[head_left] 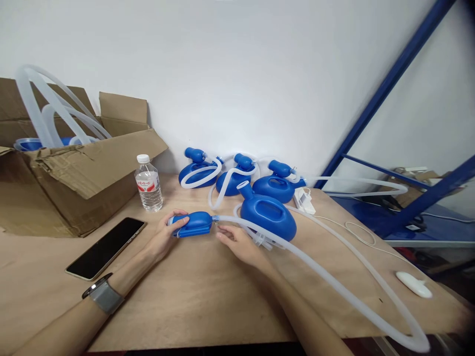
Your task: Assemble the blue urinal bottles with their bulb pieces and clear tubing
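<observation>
Right now the left grip [166, 232] is wrapped around the rear of a blue handpiece [198, 218], low over the bench [178, 301]. The right grip [240, 243] sits just beside the handpiece's narrow end; whether its fingertips pinch anything there, I cannot tell. From that end a translucent tube [319, 269] runs right, past the front of a blue jug [260, 216], and loops widely. Behind, three more jugs [264, 187] stand near the wall. Leftward are a phone [107, 247], a water bottle [150, 198] and a cardboard box [100, 170] containing tubes.
</observation>
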`<state>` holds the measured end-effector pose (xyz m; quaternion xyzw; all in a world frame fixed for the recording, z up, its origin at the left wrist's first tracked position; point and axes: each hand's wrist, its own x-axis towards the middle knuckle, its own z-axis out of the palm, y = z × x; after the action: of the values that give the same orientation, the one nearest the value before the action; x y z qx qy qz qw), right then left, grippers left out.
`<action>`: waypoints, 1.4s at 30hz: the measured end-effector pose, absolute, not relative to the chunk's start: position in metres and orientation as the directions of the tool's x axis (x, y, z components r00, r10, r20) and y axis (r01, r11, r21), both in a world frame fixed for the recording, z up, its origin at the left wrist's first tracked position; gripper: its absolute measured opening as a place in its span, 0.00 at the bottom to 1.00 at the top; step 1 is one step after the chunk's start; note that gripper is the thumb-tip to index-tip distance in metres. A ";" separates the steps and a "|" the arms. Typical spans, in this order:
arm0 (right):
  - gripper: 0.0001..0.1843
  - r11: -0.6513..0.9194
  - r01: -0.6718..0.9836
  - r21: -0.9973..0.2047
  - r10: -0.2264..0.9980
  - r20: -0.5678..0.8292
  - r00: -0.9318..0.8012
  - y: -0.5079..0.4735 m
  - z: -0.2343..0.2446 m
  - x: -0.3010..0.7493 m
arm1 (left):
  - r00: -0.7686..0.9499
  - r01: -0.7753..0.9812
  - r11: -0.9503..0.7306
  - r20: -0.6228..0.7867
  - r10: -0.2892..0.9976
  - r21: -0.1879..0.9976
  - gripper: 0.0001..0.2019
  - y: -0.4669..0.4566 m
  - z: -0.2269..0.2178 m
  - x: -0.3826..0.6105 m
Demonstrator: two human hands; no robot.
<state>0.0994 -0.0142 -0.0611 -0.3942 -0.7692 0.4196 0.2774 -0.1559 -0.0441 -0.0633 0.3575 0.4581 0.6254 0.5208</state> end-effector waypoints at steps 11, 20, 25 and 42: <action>0.23 0.355 0.931 0.089 0.809 0.469 -0.353 -0.059 -0.084 0.196 | -0.192 -0.080 -0.013 -0.003 0.981 0.997 0.21 -0.034 -0.064 -0.172; 0.18 0.448 0.575 -0.685 0.882 0.442 -0.162 -0.046 -0.059 0.227 | 0.044 0.427 -0.346 0.362 0.931 0.836 0.12 -0.040 -0.067 -0.157; 0.21 0.428 0.481 -0.765 0.896 0.428 -0.116 -0.009 -0.018 0.217 | 0.101 0.663 -0.500 0.595 0.797 0.557 0.10 -0.039 -0.059 -0.128; 0.35 0.428 0.685 -0.589 0.855 0.510 -0.096 0.056 -0.031 0.225 | 0.273 0.698 -0.571 0.576 0.770 0.433 0.27 0.041 -0.020 -0.061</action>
<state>0.2248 0.0559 -0.0312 -0.5250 -0.7332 0.1009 0.4202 -0.0607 0.0405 -0.0200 0.7964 0.4608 0.3888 0.0468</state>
